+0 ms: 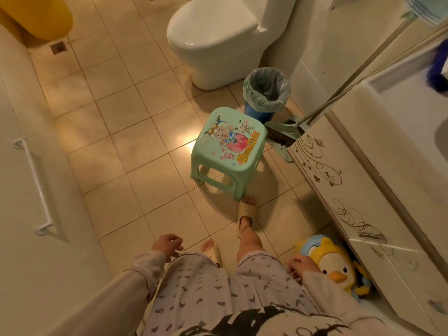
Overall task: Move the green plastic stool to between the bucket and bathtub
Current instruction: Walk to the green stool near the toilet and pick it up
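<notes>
The green plastic stool (228,146) with a cartoon print on its seat stands upright on the tiled floor, just in front of my forward foot. A yellow bucket (41,18) shows at the top left corner. The white bathtub (21,166) with a grab rail runs along the left side. My left hand (167,244) hangs low at my left thigh, fingers apart and empty. My right hand (301,264) rests by my right hip, fingers loosely curled, holding nothing. Both hands are well short of the stool.
A white toilet (213,37) stands beyond the stool, with a lined blue bin (265,93) and a broom and dustpan (282,135) beside it. A decorated white cabinet (363,202) lines the right. A yellow toy penguin (332,261) lies under it. A floor drain (58,47) sits near the bucket.
</notes>
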Demonstrator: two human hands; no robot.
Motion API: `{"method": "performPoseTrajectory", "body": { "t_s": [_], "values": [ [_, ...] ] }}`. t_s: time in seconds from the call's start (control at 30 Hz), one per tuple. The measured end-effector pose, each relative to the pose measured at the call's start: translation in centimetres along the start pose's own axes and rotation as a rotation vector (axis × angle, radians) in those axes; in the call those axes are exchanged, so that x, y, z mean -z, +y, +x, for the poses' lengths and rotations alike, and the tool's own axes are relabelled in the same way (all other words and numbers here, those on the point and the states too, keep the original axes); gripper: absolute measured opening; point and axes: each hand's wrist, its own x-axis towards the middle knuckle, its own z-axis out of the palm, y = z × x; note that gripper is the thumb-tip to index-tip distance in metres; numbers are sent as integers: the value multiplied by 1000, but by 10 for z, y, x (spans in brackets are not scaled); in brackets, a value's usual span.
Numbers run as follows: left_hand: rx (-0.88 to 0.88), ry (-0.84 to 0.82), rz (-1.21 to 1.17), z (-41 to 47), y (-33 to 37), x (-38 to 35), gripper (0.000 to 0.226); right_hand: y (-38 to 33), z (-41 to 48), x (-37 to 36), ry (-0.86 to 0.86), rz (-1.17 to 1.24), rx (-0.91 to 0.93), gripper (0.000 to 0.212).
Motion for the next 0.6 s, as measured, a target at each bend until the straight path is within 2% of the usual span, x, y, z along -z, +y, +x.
{"method": "performPoseTrajectory", "body": {
  "t_s": [0.07, 0.23, 0.3, 0.4, 0.5, 0.6],
  "values": [
    [85, 3, -26, 1, -3, -7, 15, -26, 14, 18, 12, 20, 54, 34],
    [201, 12, -98, 0, 9, -28, 19, -83, 43, 61, -53, 9, 181, 24],
    [206, 33, -160, 2, 22, -36, 13, -101, 49, 75, -78, -25, 195, 16],
    [188, 39, -224, 7, 50, -44, 10, -119, 58, 91, -110, -119, 208, 15],
    [165, 24, -220, 12, 77, -46, 10, -128, 66, 99, -123, -228, 206, 12],
    [142, 10, -183, 26, 100, -44, 10, -138, 75, 100, -134, -210, 187, 12]
  ]
}}
